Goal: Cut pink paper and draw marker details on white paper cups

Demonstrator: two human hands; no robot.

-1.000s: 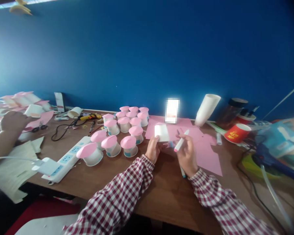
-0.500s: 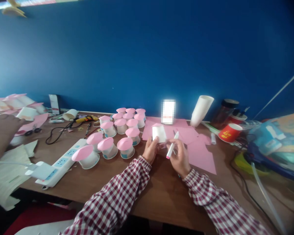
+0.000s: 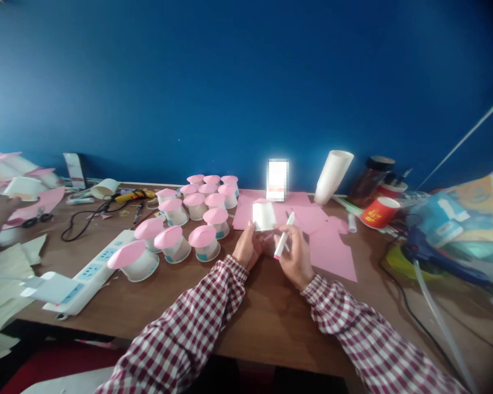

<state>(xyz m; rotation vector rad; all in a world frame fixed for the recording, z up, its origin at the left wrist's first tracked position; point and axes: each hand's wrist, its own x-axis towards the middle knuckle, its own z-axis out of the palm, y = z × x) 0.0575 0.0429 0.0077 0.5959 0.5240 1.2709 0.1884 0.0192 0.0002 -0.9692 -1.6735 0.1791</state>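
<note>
My left hand (image 3: pixel 248 247) is closed on the lower edge of a white paper cup (image 3: pixel 263 216) that stands upside down in its grip above the table. My right hand (image 3: pixel 294 256) grips a white marker pen (image 3: pixel 285 236) with a pink end pointing down toward me. Its fingertips are close to the cup's rim; whether they touch it I cannot tell. Left of my hands stand rows of upturned paper cups (image 3: pixel 176 249) with pink paper discs (image 3: pixel 168 236) on top. Pink paper sheets (image 3: pixel 332 254) lie behind and to the right of my hands.
A lit phone (image 3: pixel 277 180), its screen blurred, leans on the blue wall. Beside it tilts a stack of white cups (image 3: pixel 334 176). A red cup (image 3: pixel 380 212) and a glue gun (image 3: pixel 435 262) are at right. A power strip (image 3: pixel 94 271) and a co-worker's hand (image 3: pixel 0 213) are at left.
The whole view has shifted slightly, with the table's things sitting a little further left and higher. Both hands keep their hold on the cup and the marker; the marker is slightly more upright.
</note>
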